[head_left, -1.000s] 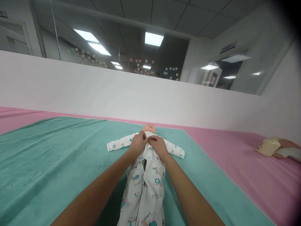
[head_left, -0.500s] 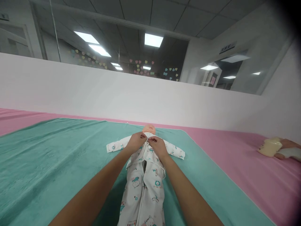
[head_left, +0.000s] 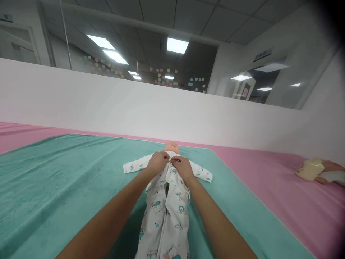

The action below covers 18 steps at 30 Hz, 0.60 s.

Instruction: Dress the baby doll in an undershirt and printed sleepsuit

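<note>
Baby doll (head_left: 171, 147) lies on its back, feet toward me, in a white printed sleeper (head_left: 165, 223) with teal and pink cartoon animals. My left hand (head_left: 158, 161) and my right hand (head_left: 183, 169) are together on the doll's chest, just below its head, each pinching one side of the collar (head_left: 169, 157), fingertips almost meeting at the neck opening. Little has changed over the last second: my hands stay at the collar and the edges remain drawn toward the middle. Below my hands, a dark slit (head_left: 167, 189) still shows down the sleeper's front. The sleeves (head_left: 134, 166) lie spread flat to either side of the doll. Under the doll is a teal towel (head_left: 54, 187), laid over a pink mat (head_left: 272, 201). Well to the doll's left, at the mat's far end, a co-worker's hand (head_left: 330, 166) rests on a cream-coloured object (head_left: 309, 169), too blurred to name. Beyond the doll's head, past a white wall (head_left: 134, 104), a glass partition (head_left: 172, 57) carries pastel paper hearts (head_left: 161, 73).
</note>
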Each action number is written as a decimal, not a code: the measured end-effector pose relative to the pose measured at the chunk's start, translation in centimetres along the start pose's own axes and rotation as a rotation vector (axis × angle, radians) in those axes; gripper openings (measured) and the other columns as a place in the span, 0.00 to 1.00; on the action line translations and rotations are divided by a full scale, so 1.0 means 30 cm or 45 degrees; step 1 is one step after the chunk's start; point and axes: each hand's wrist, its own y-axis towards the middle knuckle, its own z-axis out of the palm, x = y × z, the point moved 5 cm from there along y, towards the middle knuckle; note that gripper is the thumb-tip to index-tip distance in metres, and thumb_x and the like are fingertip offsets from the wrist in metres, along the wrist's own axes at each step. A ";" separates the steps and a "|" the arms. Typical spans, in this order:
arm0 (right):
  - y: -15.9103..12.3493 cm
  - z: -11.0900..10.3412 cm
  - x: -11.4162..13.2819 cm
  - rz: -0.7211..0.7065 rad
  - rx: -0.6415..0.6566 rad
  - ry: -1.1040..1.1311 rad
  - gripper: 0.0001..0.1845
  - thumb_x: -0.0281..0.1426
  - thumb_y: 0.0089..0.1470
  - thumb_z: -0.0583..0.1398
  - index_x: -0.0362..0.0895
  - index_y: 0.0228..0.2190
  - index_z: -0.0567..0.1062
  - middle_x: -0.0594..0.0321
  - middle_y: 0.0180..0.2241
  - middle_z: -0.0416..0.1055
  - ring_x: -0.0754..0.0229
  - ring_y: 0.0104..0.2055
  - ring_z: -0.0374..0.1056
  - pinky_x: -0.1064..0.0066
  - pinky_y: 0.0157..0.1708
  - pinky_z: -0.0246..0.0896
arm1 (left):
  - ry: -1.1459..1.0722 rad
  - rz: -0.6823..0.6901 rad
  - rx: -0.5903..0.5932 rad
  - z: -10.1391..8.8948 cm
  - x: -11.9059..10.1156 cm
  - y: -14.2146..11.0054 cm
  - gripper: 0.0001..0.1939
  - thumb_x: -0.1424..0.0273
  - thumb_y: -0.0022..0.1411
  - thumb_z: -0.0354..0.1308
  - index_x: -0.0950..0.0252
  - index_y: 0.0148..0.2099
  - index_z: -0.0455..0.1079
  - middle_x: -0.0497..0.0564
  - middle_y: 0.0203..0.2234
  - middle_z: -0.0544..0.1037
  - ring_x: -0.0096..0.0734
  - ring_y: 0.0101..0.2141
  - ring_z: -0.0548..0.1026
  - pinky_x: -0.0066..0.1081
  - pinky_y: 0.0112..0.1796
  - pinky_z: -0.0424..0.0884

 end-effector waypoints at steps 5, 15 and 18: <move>-0.004 0.001 0.008 0.013 0.025 0.029 0.12 0.39 0.40 0.59 0.45 0.27 0.77 0.63 0.27 0.74 0.61 0.29 0.67 0.71 0.30 0.59 | -0.046 -0.010 -0.017 0.004 0.021 0.005 0.12 0.75 0.49 0.49 0.62 0.27 0.75 0.49 0.28 0.77 0.30 0.31 0.71 0.25 0.31 0.63; 0.002 0.002 0.014 0.003 0.006 -0.023 0.12 0.39 0.41 0.59 0.44 0.26 0.75 0.63 0.27 0.73 0.61 0.28 0.66 0.71 0.29 0.58 | -0.543 -0.289 0.165 -0.006 0.056 -0.009 0.10 0.68 0.47 0.57 0.65 0.33 0.74 0.44 0.15 0.69 0.20 0.16 0.60 0.23 0.19 0.56; -0.001 -0.001 0.017 0.002 -0.020 -0.053 0.13 0.40 0.41 0.59 0.44 0.26 0.75 0.63 0.27 0.73 0.61 0.28 0.66 0.71 0.28 0.59 | -0.552 -0.303 0.158 -0.004 0.059 -0.011 0.11 0.65 0.47 0.59 0.66 0.32 0.74 0.44 0.14 0.68 0.20 0.16 0.60 0.23 0.19 0.55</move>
